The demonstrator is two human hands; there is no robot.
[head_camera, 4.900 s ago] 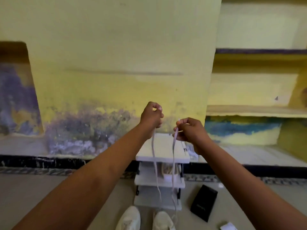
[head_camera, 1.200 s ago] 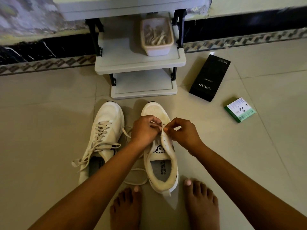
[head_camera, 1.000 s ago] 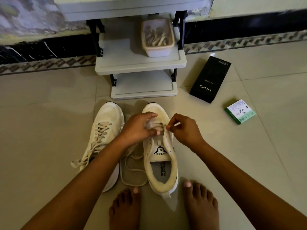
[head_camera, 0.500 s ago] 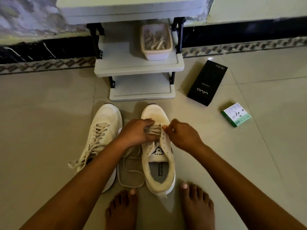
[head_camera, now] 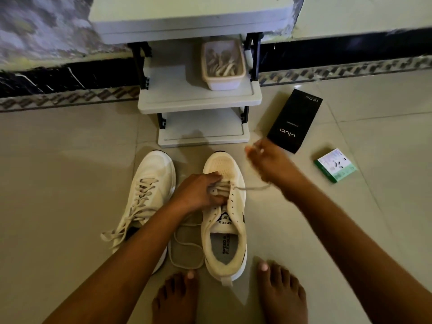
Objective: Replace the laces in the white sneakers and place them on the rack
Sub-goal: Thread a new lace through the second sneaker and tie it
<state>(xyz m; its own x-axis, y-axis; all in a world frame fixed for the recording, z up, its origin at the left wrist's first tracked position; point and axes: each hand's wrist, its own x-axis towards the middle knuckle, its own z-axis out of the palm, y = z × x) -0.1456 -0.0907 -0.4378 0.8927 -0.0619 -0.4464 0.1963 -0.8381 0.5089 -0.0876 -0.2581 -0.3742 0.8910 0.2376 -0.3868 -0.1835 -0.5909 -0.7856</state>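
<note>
A person stands barefoot on a tiled floor over a pair of white sneakers. The left hand rests on the front of the right sneaker, its fingers curled down over the lowest eyelets and pressing the lace there. From under those fingers the lace runs taut to the right, to the right hand, raised beside the shoe's toe; that hand is blurred, its fingers bent inward and apparently gripping the lace, though the grip itself cannot be made out. A slack loop of the same lace lies on the floor just behind the left hand, between the two shoes. The left sneaker, fully laced with loose ends trailing, sits just to the left of the left hand. The rack stands directly beyond both hands, a tub of laces on its middle shelf. A black box lies just beyond the right hand's fingers, and a small green-and-white box lies further to their right.
</note>
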